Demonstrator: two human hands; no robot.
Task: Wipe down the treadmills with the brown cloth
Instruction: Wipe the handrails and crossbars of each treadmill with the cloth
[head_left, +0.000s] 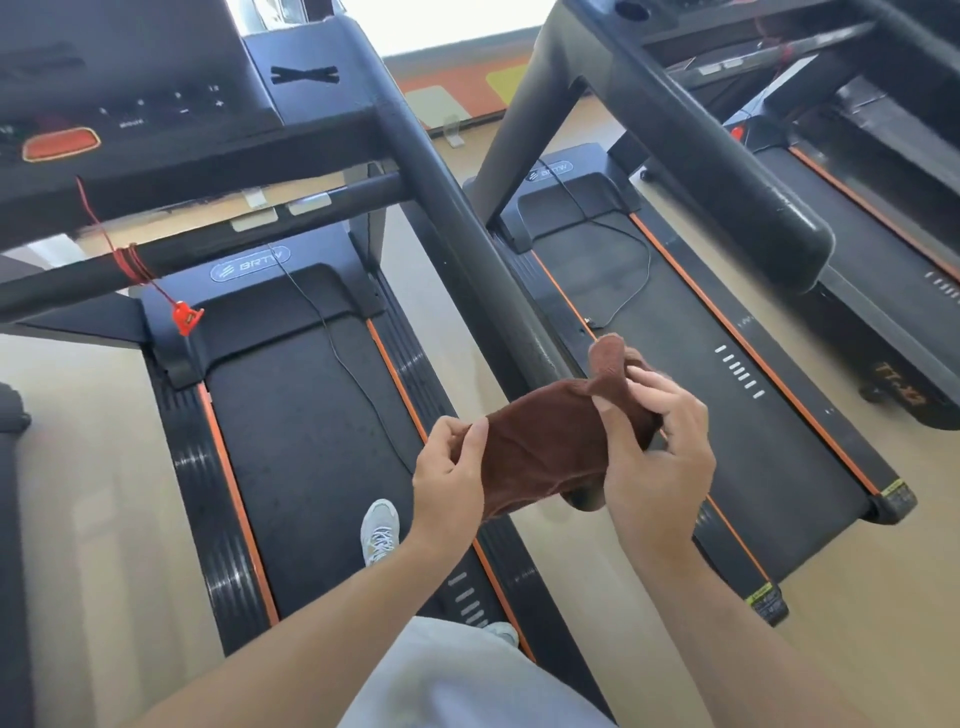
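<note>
A white shoe (380, 530) stood on the near treadmill (311, 441) belt. Above it, the left hand (449, 467) pinched one end of the brown cloth (545, 441), its grip pressed onto the fabric; the right hand (657, 457) pinched the other end. The cloth hung stretched between them, beside the handrail (467, 234). A second treadmill (727, 364) stood beyond.

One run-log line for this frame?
hands: both hold brown cloth | contact: none | above: handrail
</note>
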